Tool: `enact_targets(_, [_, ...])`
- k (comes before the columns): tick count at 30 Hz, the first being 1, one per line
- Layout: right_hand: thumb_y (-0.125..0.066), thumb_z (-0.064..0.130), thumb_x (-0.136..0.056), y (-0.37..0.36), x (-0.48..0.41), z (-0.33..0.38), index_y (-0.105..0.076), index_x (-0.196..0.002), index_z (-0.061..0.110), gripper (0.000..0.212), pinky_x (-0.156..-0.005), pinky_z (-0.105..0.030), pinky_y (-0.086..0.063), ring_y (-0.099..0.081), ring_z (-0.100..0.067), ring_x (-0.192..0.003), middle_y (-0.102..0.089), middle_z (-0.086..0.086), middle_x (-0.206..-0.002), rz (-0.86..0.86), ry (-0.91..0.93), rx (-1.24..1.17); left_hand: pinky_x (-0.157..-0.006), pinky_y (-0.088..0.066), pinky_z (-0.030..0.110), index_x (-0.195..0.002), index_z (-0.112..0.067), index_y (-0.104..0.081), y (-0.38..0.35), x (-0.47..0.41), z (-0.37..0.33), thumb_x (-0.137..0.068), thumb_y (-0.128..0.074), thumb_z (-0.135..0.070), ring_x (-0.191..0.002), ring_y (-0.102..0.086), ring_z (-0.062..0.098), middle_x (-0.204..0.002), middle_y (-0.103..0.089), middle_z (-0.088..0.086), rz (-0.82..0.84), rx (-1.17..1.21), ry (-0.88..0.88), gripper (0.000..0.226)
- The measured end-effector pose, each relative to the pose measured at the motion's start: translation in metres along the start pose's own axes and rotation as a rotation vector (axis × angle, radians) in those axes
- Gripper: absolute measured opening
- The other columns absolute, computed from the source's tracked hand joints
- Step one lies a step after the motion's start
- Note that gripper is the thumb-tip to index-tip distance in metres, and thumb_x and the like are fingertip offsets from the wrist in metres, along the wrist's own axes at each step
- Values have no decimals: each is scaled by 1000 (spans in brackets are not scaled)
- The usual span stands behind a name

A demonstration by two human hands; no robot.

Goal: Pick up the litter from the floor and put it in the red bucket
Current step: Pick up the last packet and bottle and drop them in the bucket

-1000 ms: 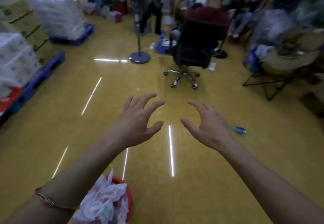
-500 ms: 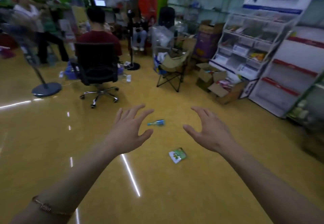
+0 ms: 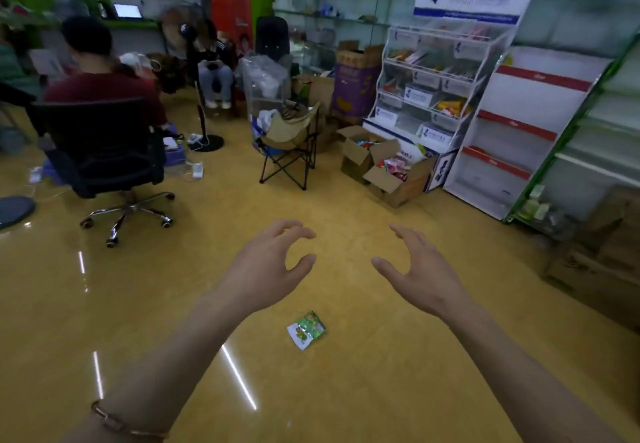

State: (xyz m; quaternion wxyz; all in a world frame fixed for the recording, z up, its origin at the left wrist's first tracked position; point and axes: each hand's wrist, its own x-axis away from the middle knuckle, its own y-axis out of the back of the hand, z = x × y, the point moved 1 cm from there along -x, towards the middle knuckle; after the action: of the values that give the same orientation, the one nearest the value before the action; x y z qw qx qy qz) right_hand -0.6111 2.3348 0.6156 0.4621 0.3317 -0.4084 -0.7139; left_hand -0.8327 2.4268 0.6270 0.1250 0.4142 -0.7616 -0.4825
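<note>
View has swung right: red bucket out of frame, yellow floor (image 3: 346, 390) fills it. Office chair (image 3: 104, 151) stands well left of the green wrapper (image 3: 307, 330). Left hand (image 3: 266, 269) and right hand (image 3: 419, 276) hover beyond the wrapper, one either side, fingers (image 3: 294, 226) apart, loosely curled, holding nothing. Wrapper now nearer, flat on the floor; likely next pickup.

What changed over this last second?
The view swung right: the red bucket left the picture; the green wrapper came into sight and now lies between the forearms. The blue bottle no longer shows. The left hand and right hand stayed empty, fingers loosely curled.
</note>
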Motion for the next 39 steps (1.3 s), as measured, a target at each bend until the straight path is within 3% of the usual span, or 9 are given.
enact_targets(2, [-49, 59, -87, 9, -30, -16, -25, -145, 34, 67, -105, -38, -38, -33, -17, -135, -33, 6, -149, -1, -3, -46, -89, -47, 32, -127, -36, -48, -10, -42, -6, -91, -51, -43, -106, -56, 11, -134, -40, -18, -16, 68, -35, 37])
enact_targets(4, [-48, 58, -88, 21, -63, -36, -27, -145, 32, 66, -107, -35, -33, -31, -16, -137, -32, 7, -150, -4, -12, -37, -96, -41, 30, -131, -37, -45, -26, -90, -12, -90, -52, -43, -117, -49, 10, -137, -38, -16, 15, 93, -64, 41])
enact_targets(9, [-46, 61, -87, 51, -131, -82, -25, -146, 32, 68, -105, -32, -32, -31, -14, -138, -32, 8, -151, -42, -43, -8, -110, -30, 45, -138, -36, -40, -54, -195, -21, -89, -52, -45, -132, -36, 16, -145, -35, -7, 30, 62, -136, 51])
enact_targets(18, [-44, 62, -87, 70, -270, -184, -23, -146, 35, 68, -109, -35, -30, -29, -14, -139, -30, 7, -153, -11, -42, 12, -115, -22, 41, -142, -35, -33, -123, -355, -41, -90, -53, -42, -138, -24, 10, -150, -27, -7, 137, 21, -156, 55])
enact_targets(26, [-46, 59, -88, 114, -449, -273, -21, -147, 34, 69, -108, -34, -32, -30, -13, -138, -28, 9, -152, 128, 153, 64, -107, -37, 37, -141, -40, -30, -164, -495, -46, -88, -54, -43, -132, -34, 11, -149, -26, -10, 78, 39, 33, 59])
enact_targets(28, [-46, 60, -87, 117, -502, -284, -20, -147, 33, 70, -109, -37, -34, -29, -14, -138, -28, 7, -153, 167, 228, 73, -101, -41, 33, -141, -44, -27, -169, -524, -47, -87, -53, -46, -124, -40, 9, -149, -24, -12, 39, 34, 94, 59])
enact_targets(32, [-47, 60, -87, 97, -591, -272, -22, -147, 32, 71, -108, -38, -34, -30, -16, -138, -28, 4, -152, 242, 388, 24, -95, -39, 26, -140, -43, -29, -166, -554, -32, -87, -54, -44, -117, -37, 2, -147, -25, -13, -107, 5, 267, 58])
enact_targets(39, [-50, 56, -89, 36, -695, -218, -18, -148, 34, 70, -109, -40, -34, -26, -16, -140, -24, 6, -153, 409, 610, -13, -105, -38, 37, -140, -34, -37, -155, -589, 25, -87, -57, -39, -129, -40, 15, -145, -31, -6, -280, -69, 528, 56])
